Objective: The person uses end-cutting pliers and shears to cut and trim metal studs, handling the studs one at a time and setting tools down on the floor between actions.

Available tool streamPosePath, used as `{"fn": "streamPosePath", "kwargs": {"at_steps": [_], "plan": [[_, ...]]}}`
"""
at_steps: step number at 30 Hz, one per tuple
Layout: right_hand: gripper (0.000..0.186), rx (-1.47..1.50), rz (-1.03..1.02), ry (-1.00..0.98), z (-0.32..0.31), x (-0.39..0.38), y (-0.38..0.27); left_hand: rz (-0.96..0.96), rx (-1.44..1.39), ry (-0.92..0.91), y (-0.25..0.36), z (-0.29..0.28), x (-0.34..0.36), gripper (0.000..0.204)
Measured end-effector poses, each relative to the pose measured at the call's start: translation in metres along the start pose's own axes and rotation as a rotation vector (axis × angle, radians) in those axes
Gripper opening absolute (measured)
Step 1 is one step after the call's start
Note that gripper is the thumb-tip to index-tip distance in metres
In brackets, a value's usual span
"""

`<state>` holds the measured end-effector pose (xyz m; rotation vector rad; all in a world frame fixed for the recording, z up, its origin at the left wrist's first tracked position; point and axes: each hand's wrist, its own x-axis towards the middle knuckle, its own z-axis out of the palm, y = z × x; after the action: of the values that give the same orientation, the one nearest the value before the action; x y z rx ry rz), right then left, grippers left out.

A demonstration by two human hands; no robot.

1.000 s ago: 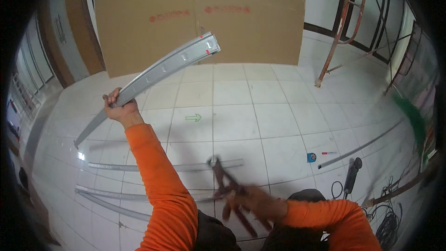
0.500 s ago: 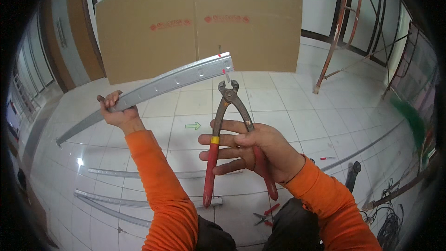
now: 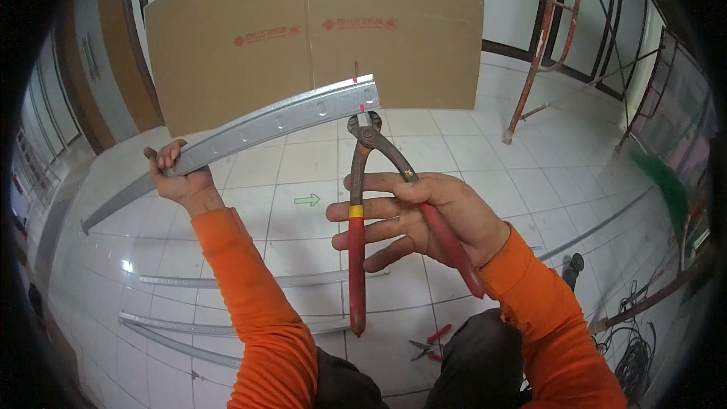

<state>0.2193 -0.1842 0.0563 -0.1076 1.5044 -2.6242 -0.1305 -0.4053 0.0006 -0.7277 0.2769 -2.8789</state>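
My left hand [image 3: 178,174] is wrapped round a long silver metal channel [image 3: 265,129] with a row of dimples, raised so that its end points right. Two red marks and a thin metal pin [image 3: 356,70] show near that end. My right hand [image 3: 447,216] holds end-cutting pincers [image 3: 357,257] with red grips and a yellow band, its fingers stretched across the spread handles. The parted pincer jaws are at the lower edge of the channel's end, below a red mark. Whether they touch the metal I cannot tell.
Several more metal channels [image 3: 250,282] lie on the white tiled floor [image 3: 303,220]. Red-handled pliers [image 3: 430,344] lie by my knee. A large cardboard sheet [image 3: 227,76] stands ahead, with a rusty scaffold frame [image 3: 522,91] to its right. Black cables [image 3: 636,356] lie at lower right.
The pincers have moved up, bringing their jaws against or close to the lower edge of the channel's end. Their handles have swung to the right. My left hand keeps its grip.
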Motion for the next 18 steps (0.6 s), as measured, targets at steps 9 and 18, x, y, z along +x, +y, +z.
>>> {"fn": "streamPosePath", "kwargs": {"at_steps": [9,18], "plan": [[0.059,-0.089,-0.013,0.076,-0.002,0.002,0.001,-0.051,-0.026,-0.076,0.005,-0.003,0.005,0.009],[0.042,-0.001,-0.156,0.192,0.01,0.01,0.009,0.071,0.09,-0.004,-0.002,0.023,-0.007,0.004]]}}
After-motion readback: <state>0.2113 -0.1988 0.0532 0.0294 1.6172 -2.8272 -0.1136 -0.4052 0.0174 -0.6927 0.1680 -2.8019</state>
